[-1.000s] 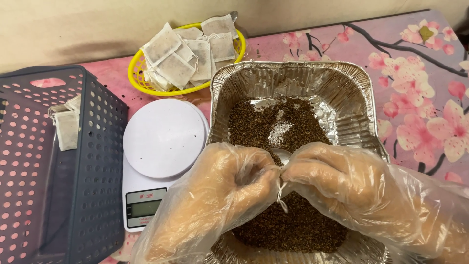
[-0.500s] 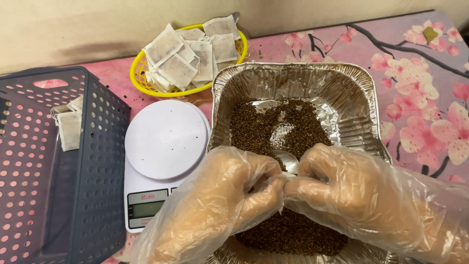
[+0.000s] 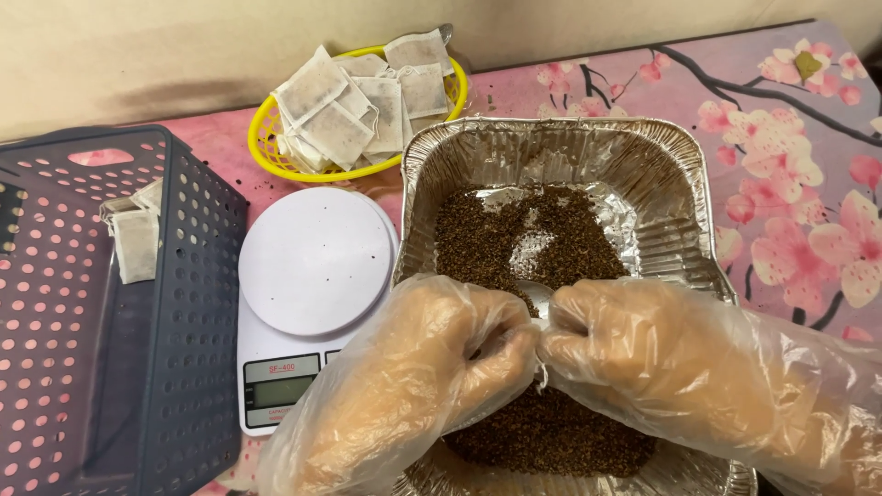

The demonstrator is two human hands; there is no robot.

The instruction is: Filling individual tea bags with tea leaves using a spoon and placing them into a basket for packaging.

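Note:
Both my hands wear loose clear plastic gloves and meet over the near half of a foil tray [image 3: 551, 129]. The tray holds a layer of loose dark brown granules [image 3: 524, 230]. My left hand [image 3: 432, 367] and my right hand [image 3: 661, 358] press fingertip to fingertip, pinching a small white bag [image 3: 543, 375]. Only a sliver of it shows between the fingers. A shiny spoon-like piece [image 3: 533, 296] lies in the granules just behind my knuckles.
A white round-topped kitchen scale [image 3: 312, 266] sits left of the tray. Behind it a yellow basket [image 3: 266, 147] holds several filled white bags [image 3: 340, 119]. A dark blue perforated crate [image 3: 193, 303] at far left contains a few bags [image 3: 136, 239]. Pink floral tablecloth [image 3: 790, 165] lies underneath.
My hands have closed tighter together. The white piece that dangled between them a second ago is now almost fully hidden in my fingers.

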